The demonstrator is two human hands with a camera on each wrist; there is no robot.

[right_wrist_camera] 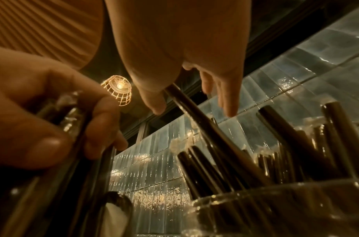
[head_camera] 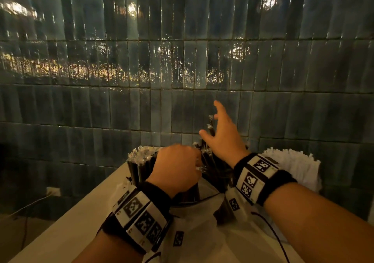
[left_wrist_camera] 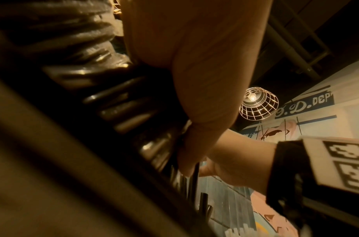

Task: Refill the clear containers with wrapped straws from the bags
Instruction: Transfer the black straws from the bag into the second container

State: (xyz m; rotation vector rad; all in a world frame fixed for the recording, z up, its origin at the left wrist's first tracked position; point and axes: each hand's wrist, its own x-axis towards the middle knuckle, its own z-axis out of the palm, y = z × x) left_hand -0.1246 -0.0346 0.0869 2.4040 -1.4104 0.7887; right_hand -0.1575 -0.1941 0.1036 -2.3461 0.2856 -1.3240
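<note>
before tiled wall [head_camera: 141, 105] | left hand [head_camera: 176, 167] grips black straws [head_camera: 139, 167] | right hand [head_camera: 222, 139] spread | white straws [head_camera: 291, 161] right

The left hand [head_camera: 175, 166] hides most of the black wrapped straws [head_camera: 139, 167] it grips. The clear container [right_wrist_camera: 286, 206] is cut off by the right wrist view's lower edge. Left wrist foreground is blurred.

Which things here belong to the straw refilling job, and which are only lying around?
Belong to the job:
left hand gripping a bundle of black straws
right hand
clear container of black straws

Only lying around:
white straws
cage lamp
wall socket
</note>
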